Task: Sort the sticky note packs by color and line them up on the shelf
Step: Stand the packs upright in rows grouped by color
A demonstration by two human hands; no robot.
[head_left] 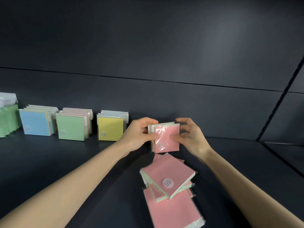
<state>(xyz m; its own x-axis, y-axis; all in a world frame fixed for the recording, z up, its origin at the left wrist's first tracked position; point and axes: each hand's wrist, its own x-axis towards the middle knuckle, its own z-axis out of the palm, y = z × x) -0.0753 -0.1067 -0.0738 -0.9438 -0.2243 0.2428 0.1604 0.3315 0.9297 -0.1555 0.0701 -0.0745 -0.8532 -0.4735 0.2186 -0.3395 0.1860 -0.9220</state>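
Note:
Upright pink sticky note packs (167,139) stand on the dark shelf (65,162), right of the other rows. My left hand (139,133) grips their left edge, thumb on the front pack. My right hand (189,135) is at their right edge, thumb pressing the front face, the other fingers curved above the top corner. Nearer to me, a loose pile of pink packs (169,183) lies flat. To the left stand rows of yellow packs (111,128), green packs (71,127) and blue packs (35,121).
At the far left edge stand more green items in clear wrapping (7,117). The dark back wall (164,55) rises behind the rows. A divider line (279,102) crosses the shelf on the right, with bare dark shelf beyond it.

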